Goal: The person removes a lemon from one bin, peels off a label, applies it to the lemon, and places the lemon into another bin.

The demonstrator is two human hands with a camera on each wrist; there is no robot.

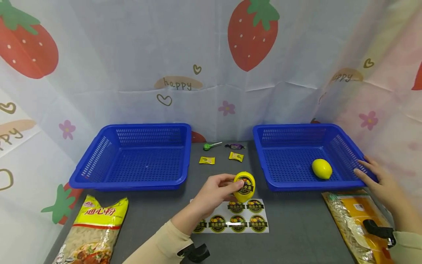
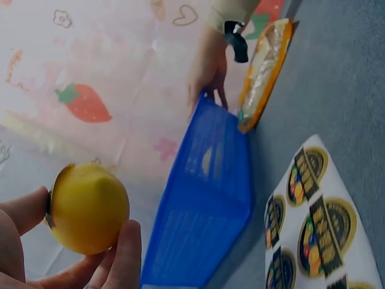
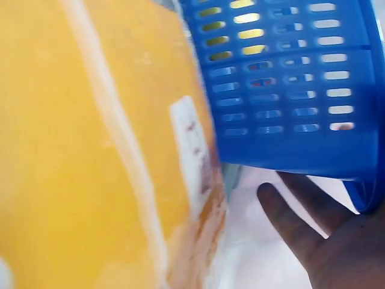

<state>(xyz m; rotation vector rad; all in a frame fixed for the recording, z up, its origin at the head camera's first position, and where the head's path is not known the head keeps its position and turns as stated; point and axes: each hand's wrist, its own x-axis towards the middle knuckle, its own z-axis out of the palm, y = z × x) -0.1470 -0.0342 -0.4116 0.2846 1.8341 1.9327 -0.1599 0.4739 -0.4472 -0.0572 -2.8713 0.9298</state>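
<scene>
My left hand [image 1: 211,192] holds a yellow lemon [image 2: 93,208] between thumb and fingers, over the table's middle. On the lemon is a round black-and-gold sticker [image 1: 245,186], with my thumb at its edge. Beneath lies a white sheet of matching stickers [image 1: 227,216], partly covered by this hand. My right hand [image 1: 379,179] rests at the right rim of the right blue basket [image 1: 287,161]. Its fingers look straight and spread, some outside the basket wall in the right wrist view. Inside that basket sits another lemon [image 1: 322,169], near the front right.
Another blue basket [image 1: 148,161] stands at the left. Between the baskets lie a green lollipop [image 1: 207,146], a purple-wrapped candy [image 1: 235,146] and two yellow candy packets [image 1: 207,160]. A macaroni bag [image 1: 95,227] lies front left; an orange food bag [image 1: 359,220] lies front right.
</scene>
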